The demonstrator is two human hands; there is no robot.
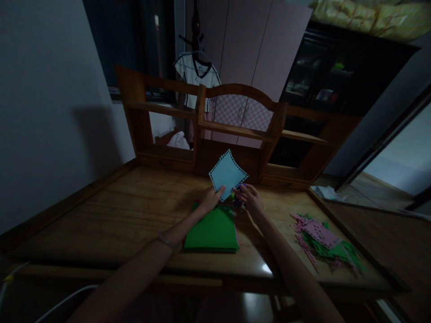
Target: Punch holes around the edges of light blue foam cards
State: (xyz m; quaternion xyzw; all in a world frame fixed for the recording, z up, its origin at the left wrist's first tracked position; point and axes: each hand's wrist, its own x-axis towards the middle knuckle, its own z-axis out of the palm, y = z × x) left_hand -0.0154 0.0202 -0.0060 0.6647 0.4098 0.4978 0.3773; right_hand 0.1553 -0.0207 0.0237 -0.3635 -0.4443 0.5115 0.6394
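Open wood across the desk's [111,215] left half, from near edge to back. Blocked along the back edge by the shelf unit [235,130]. Green paper stack [213,231] at centre; paper scraps [323,242] crowding the right edge.

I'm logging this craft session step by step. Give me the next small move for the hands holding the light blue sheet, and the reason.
Probably lower the light blue sheet and set it apart from the green stack. The left hand and right hand hold it upright by its lower edge above that stack, and its punched border looks complete. A pile of pink and green scraps already lies to the right.
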